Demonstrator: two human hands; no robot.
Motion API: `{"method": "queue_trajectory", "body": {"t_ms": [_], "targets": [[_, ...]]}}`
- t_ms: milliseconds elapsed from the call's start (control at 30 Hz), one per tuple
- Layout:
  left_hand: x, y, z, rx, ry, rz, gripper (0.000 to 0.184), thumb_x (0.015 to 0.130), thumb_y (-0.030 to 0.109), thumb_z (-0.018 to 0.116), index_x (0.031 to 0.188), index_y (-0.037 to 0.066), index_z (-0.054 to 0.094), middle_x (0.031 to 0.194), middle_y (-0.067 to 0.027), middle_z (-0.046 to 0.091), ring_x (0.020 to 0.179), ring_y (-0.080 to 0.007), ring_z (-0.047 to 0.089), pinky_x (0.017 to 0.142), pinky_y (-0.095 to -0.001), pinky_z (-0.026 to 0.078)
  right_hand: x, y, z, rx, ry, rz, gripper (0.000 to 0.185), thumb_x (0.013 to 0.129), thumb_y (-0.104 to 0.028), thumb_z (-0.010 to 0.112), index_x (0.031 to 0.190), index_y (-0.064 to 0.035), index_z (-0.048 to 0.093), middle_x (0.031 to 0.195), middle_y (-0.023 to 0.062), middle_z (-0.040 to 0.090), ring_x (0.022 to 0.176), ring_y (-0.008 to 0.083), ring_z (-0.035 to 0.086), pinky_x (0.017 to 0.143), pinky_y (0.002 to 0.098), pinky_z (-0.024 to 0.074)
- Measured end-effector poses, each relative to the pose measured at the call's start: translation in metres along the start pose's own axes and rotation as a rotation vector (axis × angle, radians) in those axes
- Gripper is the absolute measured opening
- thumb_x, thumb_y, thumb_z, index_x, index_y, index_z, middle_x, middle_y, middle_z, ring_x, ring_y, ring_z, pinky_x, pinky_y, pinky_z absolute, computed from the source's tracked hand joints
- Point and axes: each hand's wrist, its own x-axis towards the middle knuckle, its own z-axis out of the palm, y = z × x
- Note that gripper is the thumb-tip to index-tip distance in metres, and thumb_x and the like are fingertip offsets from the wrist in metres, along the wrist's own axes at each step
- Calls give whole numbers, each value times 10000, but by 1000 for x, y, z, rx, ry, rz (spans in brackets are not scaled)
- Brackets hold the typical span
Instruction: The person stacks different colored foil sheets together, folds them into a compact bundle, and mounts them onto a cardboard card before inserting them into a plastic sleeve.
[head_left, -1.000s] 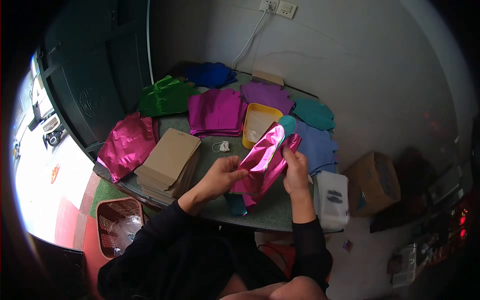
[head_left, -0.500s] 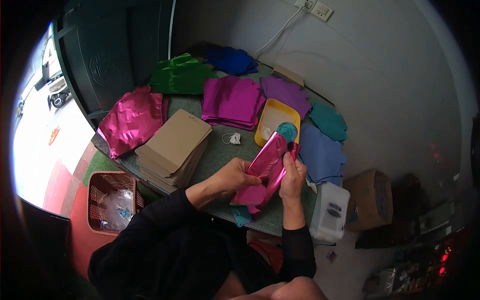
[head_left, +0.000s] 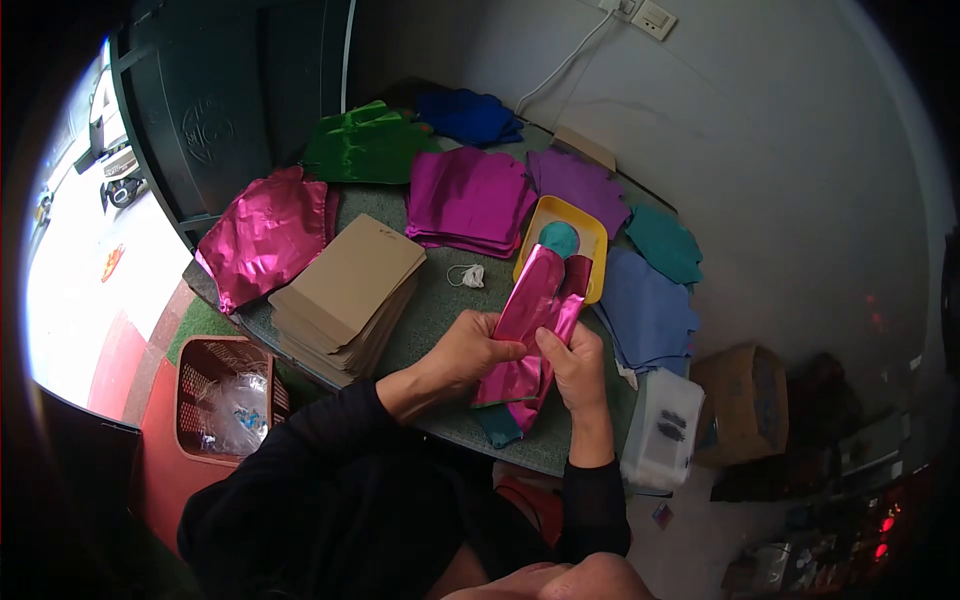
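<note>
Shiny pink foil material (head_left: 528,300) with teal parts at its top and bottom ends is held over the table's front part. My left hand (head_left: 470,347) pinches its left side between thumb and fingers. On the right side, my right hand (head_left: 577,365) grips the same material, thumb on top, close to the left thumb. A round teal piece (head_left: 559,238) sticks up at the far end, in front of a yellow tray (head_left: 597,270). A small white string bundle (head_left: 472,276) lies left of the material.
Brown card stack (head_left: 352,275), pink foil pile (head_left: 265,235), green pile (head_left: 368,145), magenta pile (head_left: 468,198), purple pile (head_left: 580,187), blue-grey pile (head_left: 645,312) and clear plastic box (head_left: 662,428) ring the hands. Below left is a brown basket (head_left: 190,405); at right, a cardboard box (head_left: 735,400).
My right hand has slid down the pink material, its thumb nearer my left thumb. The material now stands more upright, its top slightly further left. The view has shifted too.
</note>
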Motion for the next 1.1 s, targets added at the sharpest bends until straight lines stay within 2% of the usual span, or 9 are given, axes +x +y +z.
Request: {"method": "queue_trajectory", "body": {"t_ms": [100,167,233,300,467,733,867,967,1100], "targets": [[-1,3,-2,57,-51,-35,254,847,9,636,1091,-55,609,964,-82,675,830,-121,643,749,-253,519,-2,-1,-5,95,-15,36,115,890,-104,627,955,-13,655,844,-24,621,731,39,537,673,209,437],[-1,6,-1,18,57,92,229,874,63,618,1074,-46,597,956,-65,664,839,-112,630,758,-247,502,-2,0,-8,142,-34,57,132,886,-93,627,985,-10,658,872,-13,637,734,45,551,687,204,444],[-2,6,-7,-6,29,99,180,898,70,584,1039,-41,593,936,-64,658,829,-100,618,753,-239,488,-3,3,-9,183,-62,97,135,882,-92,630,987,-12,658,862,-16,634,728,45,549,684,206,443],[1,0,-11,18,1,178,141,899,37,566,1015,-39,596,917,-63,659,807,-93,612,747,-232,482,-3,4,-9,177,-68,98,140,879,-94,633,990,-13,658,859,-17,635,725,43,546,680,206,440],[-3,2,-8,5,-1,199,128,899,17,559,1007,-40,598,890,-54,662,782,-86,605,734,-218,477,-4,-2,-6,212,-76,122,159,869,-100,642,999,-10,658,865,-12,646,743,43,554,691,207,441],[-7,2,-6,-55,23,264,154,880,-10,576,1029,-31,606,914,-49,672,799,-75,616,731,-209,481,-5,4,-7,327,-84,119,76,856,-74,650,885,-24,700,847,-3,671,734,55,585,687,217,465],[-8,1,-4,-96,61,278,190,883,-15,561,1061,-33,623,916,-59,679,797,-86,624,733,-224,501,-4,1,-2,347,-53,150,112,811,-67,668,908,-20,698,855,20,681,744,77,609,702,225,478],[-10,3,-3,-122,102,244,197,880,-23,549,1052,-36,645,894,-58,681,768,-84,619,707,-219,501,-2,9,0,397,-42,153,190,797,-86,679,969,-4,681,934,47,684,800,106,631,742,243,496],[-8,1,-4,-132,153,258,208,857,-51,517,983,-28,682,843,-57,682,727,-79,610,671,-206,492,-1,10,3,518,-72,63,179,826,-22,600,972,24,693,922,76,697,825,130,646,744,247,500]]}}
